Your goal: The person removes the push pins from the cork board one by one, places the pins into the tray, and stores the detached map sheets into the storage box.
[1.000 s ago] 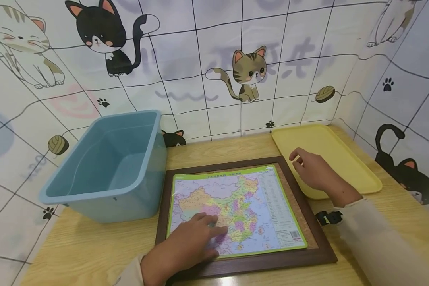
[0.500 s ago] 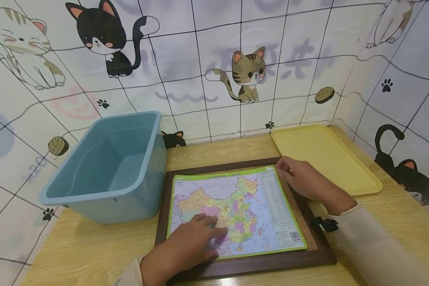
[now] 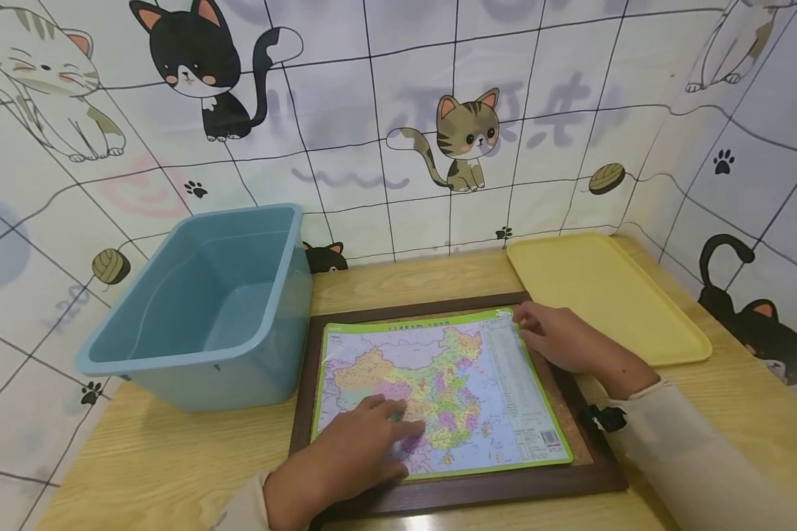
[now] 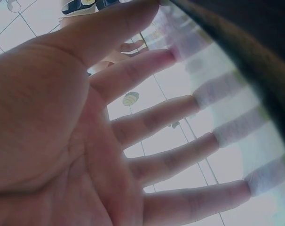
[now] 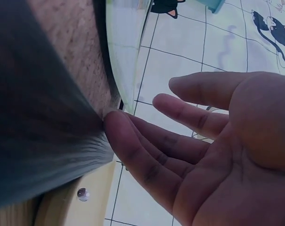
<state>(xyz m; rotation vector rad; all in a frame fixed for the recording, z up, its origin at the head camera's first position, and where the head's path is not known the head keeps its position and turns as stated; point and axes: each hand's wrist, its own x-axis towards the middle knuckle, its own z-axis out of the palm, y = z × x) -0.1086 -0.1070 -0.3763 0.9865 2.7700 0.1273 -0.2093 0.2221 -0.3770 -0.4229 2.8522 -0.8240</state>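
A glossy map [image 3: 438, 376] with a green border lies on a cork board [image 3: 568, 424] inside a dark brown frame [image 3: 491, 493]. My left hand [image 3: 355, 446] rests on the map's lower left part, fingers spread. In the left wrist view the straight fingertips [image 4: 167, 55] meet the shiny sheet. Beside the map's upper right corner is my right hand [image 3: 561, 339], its fingers loosely bent. The right wrist view has a fingertip [image 5: 116, 125] right at the frame, near the map corner [image 5: 123, 70], while the thumb stands apart with nothing between it and the fingers.
A blue plastic tub [image 3: 266, 361] stands left of the frame on the wooden table [image 3: 153, 472]. To the right, behind my right hand, lies a yellow tray [image 3: 584, 273]. A cat-patterned wall covering [image 3: 359, 110] rises behind and around the table.
My right hand has come left from over the yellow tray to the map's upper right corner, then shifted slightly down. The left hand stays in place on the map.
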